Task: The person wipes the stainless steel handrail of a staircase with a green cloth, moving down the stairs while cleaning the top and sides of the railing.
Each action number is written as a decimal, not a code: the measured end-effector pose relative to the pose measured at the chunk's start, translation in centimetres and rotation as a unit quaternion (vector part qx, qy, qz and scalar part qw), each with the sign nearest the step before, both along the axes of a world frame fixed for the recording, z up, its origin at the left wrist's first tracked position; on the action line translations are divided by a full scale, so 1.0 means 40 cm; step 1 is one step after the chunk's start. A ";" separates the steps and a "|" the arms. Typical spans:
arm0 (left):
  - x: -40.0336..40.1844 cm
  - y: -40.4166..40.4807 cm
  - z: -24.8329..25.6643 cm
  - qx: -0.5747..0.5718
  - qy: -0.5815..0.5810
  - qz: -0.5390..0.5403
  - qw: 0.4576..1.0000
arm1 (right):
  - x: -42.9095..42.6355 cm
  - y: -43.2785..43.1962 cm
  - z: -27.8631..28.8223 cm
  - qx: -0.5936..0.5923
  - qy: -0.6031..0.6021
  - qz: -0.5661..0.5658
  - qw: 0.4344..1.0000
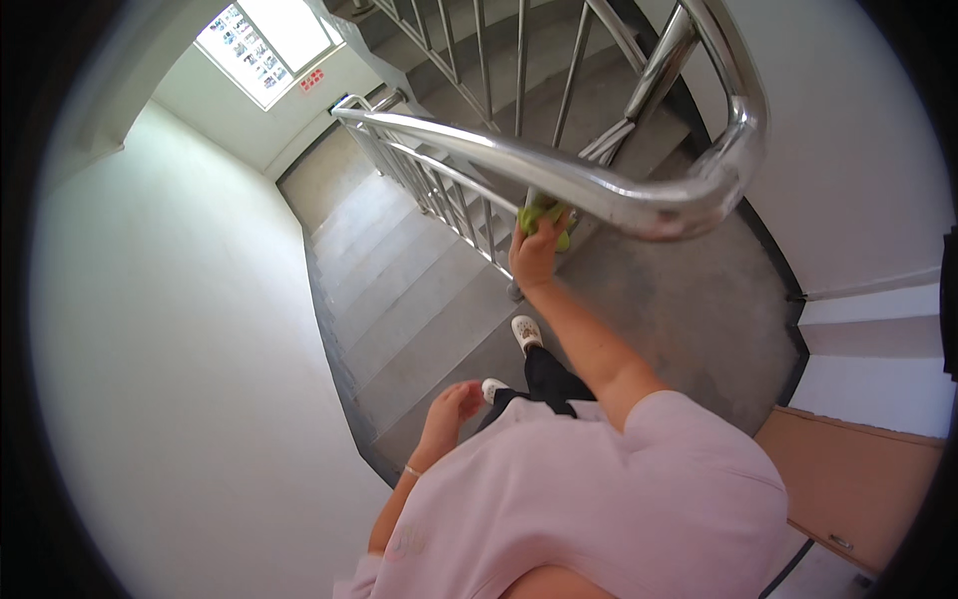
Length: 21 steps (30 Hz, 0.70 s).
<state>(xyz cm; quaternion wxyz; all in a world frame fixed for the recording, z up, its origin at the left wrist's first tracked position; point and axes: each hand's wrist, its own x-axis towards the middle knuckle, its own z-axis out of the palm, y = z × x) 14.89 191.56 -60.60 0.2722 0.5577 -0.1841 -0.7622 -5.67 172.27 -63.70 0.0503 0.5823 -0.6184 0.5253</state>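
Observation:
My right hand [534, 251] grips a yellow-green cloth [533, 218]. The cloth is pressed against a metal post of the stair railing, just under the thick polished handrail [479, 142]. My fingers hide part of that post. Close to my waist, my left hand [453, 408] hangs with its fingers loosely curled and apart, and nothing is seen in it. Thin metal balusters [456, 206] run down from the post along the flight of stairs.
Grey concrete steps [419, 299] descend ahead to a lower landing under a bright window [269, 45]. Another flight [554, 82] lies beyond the railing. A white wall [187, 322] bounds the left. A brown panel with a small handle [853, 487] stands at the lower right.

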 end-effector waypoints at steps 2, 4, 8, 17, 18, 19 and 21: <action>-0.005 -0.003 0.008 0.017 -0.003 0.007 1.000 | -0.011 0.005 -0.120 0.011 0.002 0.003 1.000; -0.015 -0.024 0.035 0.024 -0.028 -0.003 0.999 | -0.029 0.030 -0.231 0.065 -0.086 0.023 0.994; -0.015 -0.093 0.057 -0.026 -0.063 -0.001 0.998 | -0.137 0.093 -0.233 0.302 -0.245 -0.012 0.921; -0.312 -0.516 0.328 -0.619 -0.251 -0.068 0.741 | -0.297 -0.097 0.164 0.020 -0.053 0.225 0.973; -0.356 -0.549 0.353 -0.687 -0.260 -0.082 0.673 | -0.316 -0.130 0.158 -0.041 0.221 0.141 0.964; -0.391 -0.569 0.375 -0.702 -0.258 -0.107 0.655 | -0.333 -0.161 0.167 -0.058 0.213 0.143 0.965; -0.432 -0.603 0.377 -0.718 -0.232 -0.173 0.632 | -0.386 -0.208 0.184 -0.086 0.196 0.151 0.965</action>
